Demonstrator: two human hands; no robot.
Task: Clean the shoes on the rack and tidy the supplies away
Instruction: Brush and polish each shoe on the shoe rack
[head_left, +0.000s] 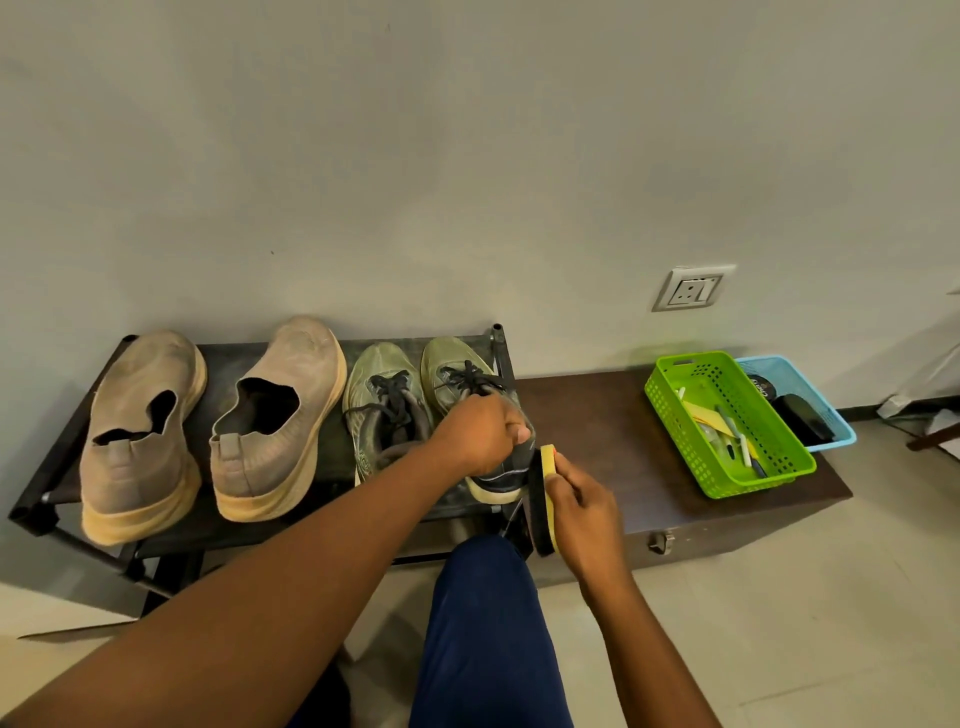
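Observation:
Two tan slip-on shoes (143, 436) (278, 415) and two green laced sneakers sit on a dark rack (332, 457). My left hand (480, 434) grips the collar of the right green sneaker (457, 374) at the rack's right end. The left green sneaker (382, 405) stands beside it. My right hand (576, 499) holds a yellow-backed brush (543, 499) with dark bristles. The brush stands on end, its bristles against that sneaker's heel.
A low brown bench (597, 431) runs right of the rack. On it stand a green basket (727, 421) with small supplies and a blue basket (800, 405) with dark items. A wall socket (693, 287) is above. My blue-trousered knee (483, 613) is below the hands.

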